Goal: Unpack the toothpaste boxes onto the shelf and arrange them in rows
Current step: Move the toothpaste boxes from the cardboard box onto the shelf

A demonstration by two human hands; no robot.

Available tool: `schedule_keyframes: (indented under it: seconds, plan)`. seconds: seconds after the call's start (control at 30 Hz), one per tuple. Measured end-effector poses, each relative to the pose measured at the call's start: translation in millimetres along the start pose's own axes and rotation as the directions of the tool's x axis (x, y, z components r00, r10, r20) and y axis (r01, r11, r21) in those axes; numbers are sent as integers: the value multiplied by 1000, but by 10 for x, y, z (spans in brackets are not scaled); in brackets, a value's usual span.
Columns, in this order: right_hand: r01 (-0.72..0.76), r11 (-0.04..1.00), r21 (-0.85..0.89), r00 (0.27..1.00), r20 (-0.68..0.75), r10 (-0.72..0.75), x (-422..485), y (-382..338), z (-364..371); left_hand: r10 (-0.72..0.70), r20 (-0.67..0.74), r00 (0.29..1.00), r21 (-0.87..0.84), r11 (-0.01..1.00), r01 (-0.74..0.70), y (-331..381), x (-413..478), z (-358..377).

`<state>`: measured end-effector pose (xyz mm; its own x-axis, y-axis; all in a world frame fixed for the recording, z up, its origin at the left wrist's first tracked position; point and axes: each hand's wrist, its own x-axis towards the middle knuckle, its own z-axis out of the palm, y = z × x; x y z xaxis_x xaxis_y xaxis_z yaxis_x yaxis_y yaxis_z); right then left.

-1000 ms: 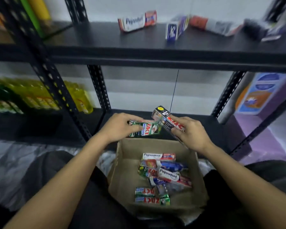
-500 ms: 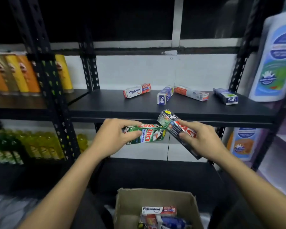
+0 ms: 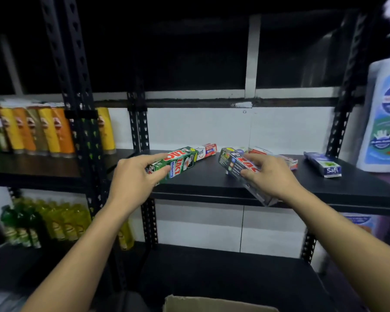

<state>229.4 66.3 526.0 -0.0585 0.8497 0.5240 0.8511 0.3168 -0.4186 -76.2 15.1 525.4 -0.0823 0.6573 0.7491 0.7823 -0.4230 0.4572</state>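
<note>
My left hand (image 3: 135, 176) grips a green toothpaste box (image 3: 178, 162) that points toward the back of the black shelf (image 3: 203, 179), just above its front edge. In my right hand (image 3: 268, 174) is a dark grey toothpaste box (image 3: 233, 162), tilted, with its near end hanging below the shelf edge. Behind them on the shelf lie a white-and-red Pepsodent box (image 3: 206, 150), another red-and-white box (image 3: 288, 162) partly hidden by my right hand, and a blue Safi box (image 3: 323, 164) at the right.
The cardboard box (image 3: 212, 304) shows only its rim at the bottom. Black perforated uprights (image 3: 77, 122) flank the shelf. Orange and yellow canisters (image 3: 43, 131) stand at left, yellow-green bottles (image 3: 54, 221) below them. A large white bottle (image 3: 385, 118) stands at the right end.
Both hands have lifted their boxes from over the cardboard box up to the shelf level and spread apart; the view tilted upward, so the cardboard box dropped nearly out of sight.
</note>
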Motion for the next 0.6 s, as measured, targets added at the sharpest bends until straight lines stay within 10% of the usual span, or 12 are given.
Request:
schedule_keyframes:
  seconds: [0.33,0.6]
  plan:
    - [-138,987,-78,984,101,146,544,-424,729,-155,-131,979,224,958,181,-808,281,467]
    - [104,991,79,954,274,-122,404,-310,571,-220,123,968,302,937,175,-1163,493,824]
